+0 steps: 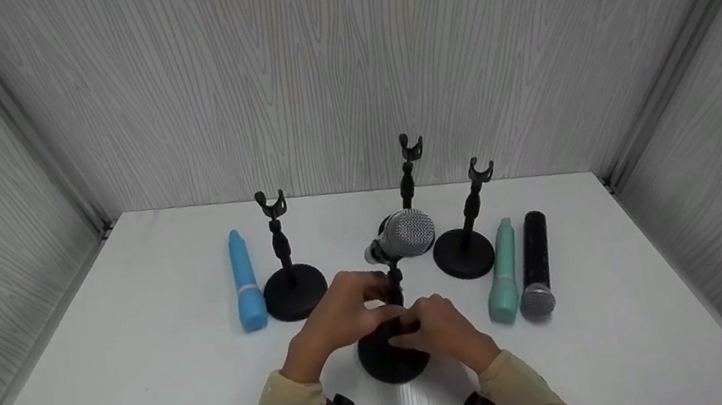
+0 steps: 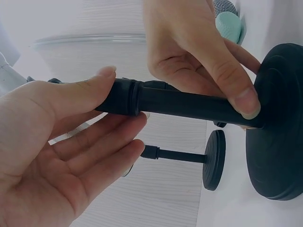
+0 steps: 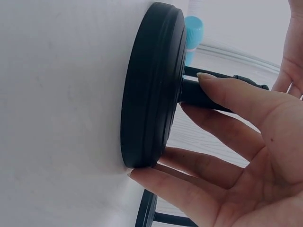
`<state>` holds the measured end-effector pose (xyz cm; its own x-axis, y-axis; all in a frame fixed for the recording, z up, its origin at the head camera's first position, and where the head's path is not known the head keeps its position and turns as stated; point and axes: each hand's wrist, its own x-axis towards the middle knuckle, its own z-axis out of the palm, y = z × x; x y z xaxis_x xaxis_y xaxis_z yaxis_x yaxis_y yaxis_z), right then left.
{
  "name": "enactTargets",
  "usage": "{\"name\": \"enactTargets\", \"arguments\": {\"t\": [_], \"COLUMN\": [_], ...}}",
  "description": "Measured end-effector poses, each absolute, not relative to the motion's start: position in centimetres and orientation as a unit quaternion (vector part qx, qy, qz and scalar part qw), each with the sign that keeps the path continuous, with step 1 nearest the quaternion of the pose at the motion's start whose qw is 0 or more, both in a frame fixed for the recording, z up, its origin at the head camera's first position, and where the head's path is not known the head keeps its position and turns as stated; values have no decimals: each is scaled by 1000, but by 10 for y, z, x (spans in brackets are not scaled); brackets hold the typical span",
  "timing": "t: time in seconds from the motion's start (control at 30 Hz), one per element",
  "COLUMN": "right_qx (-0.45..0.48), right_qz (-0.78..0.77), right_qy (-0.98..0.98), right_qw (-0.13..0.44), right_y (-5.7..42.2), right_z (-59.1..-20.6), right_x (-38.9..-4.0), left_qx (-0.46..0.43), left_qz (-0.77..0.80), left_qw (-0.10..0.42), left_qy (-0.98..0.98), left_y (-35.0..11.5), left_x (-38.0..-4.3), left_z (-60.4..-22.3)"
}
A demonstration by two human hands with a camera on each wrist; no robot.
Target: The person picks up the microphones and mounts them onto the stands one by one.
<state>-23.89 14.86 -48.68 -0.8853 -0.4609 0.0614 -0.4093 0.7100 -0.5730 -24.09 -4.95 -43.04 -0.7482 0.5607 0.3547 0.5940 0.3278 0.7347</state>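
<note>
A black desktop microphone stand [image 1: 395, 362] stands near the table's front, with a silver-headed microphone [image 1: 410, 232] in its clip. My left hand [image 1: 348, 311] pinches the upper part of the stand's pole [image 2: 189, 103] between thumb and fingers, at the collar [image 2: 124, 97]. Lower down, my right hand [image 1: 443, 332] pinches the foot of the pole between thumb and forefinger. In the right wrist view, another fingertip of that hand touches the edge of the round base [image 3: 151, 90], which rests on the table. The microphone's lower body is largely hidden in the head view.
Three more stands with bare clips stand behind: a left one [image 1: 295, 292], a middle one [image 1: 406, 184] and a right one [image 1: 463, 253]. A blue microphone [image 1: 248, 287] lies at left; a green microphone [image 1: 503, 274] and a black microphone [image 1: 537, 264] lie at right.
</note>
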Motion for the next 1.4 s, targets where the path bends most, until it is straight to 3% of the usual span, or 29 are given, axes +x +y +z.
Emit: {"name": "enactTargets", "arguments": {"t": [0.57, 1.13, 1.4], "right_qx": [-247, -249, -232], "right_qz": [-298, -301, -318], "right_qy": [922, 920, 918], "right_qw": [23, 44, 47], "right_y": [147, 148, 148], "right_z": [-486, -483, -487], "right_x": [-240, -244, -239], "left_qx": [-362, -366, -353], "left_qz": [-458, -459, -458], "left_qw": [6, -6, 14], "left_qy": [-812, -809, -816], "left_y": [-52, -53, -49], "left_x": [-243, -243, -240], "left_z": [-431, -426, -430]}}
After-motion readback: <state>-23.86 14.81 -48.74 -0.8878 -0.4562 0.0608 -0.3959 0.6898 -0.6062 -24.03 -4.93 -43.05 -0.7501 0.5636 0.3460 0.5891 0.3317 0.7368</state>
